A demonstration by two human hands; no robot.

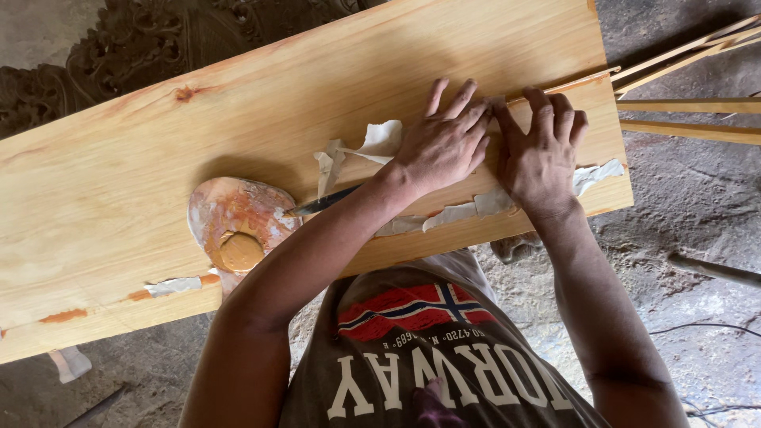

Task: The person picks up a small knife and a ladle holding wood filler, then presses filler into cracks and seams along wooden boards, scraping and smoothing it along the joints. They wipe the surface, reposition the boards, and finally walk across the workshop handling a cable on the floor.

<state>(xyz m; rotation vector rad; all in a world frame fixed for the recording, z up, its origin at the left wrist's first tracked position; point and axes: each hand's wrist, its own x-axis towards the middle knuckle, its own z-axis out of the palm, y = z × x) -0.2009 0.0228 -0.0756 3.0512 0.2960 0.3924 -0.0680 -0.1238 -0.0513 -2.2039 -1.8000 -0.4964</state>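
Both pressed flat and unclenched, left hand (444, 143) and right hand (541, 154), onto a thin strip (567, 83) along the plank (238, 111) near its right end; probably light, whippy, easily snapped, best pinched close to the pressed spot.

Both hands, the left hand (444, 147) and the right hand (543, 154), are laid side by side on the plank (158, 150). Left of them a palette (238, 222) and a knife (321, 204) are placed; thin strips (690, 107) are stacked to the right.
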